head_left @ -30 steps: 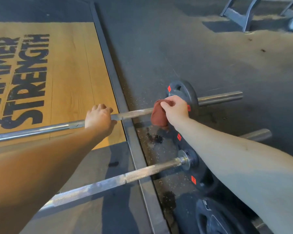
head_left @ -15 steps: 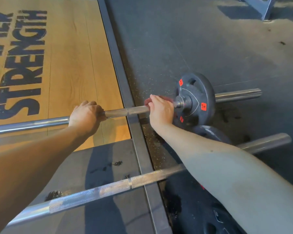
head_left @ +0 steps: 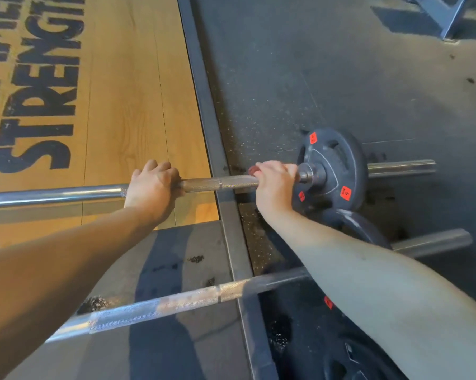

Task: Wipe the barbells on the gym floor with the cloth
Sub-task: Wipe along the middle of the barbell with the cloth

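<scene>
Left hand grips the far barbell. At its three o'clock, right hand clutches a red cloth round it beside the plate. Mid-wipe; next, probably slide toward nine o'clock.

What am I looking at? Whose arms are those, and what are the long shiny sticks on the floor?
There is one picture, taken by a camera worn on a person's head, looking down, so the arms are that person's own. The shiny sticks are barbells, metal bars for lifting. The left hand grips the farther barbell. The right hand grips the same bar next to a round black weight plate, with a red cloth tucked under its fingers for wiping. A second barbell lies nearer. Underneath are a wooden platform with big black letters and dark rubber floor.
</scene>
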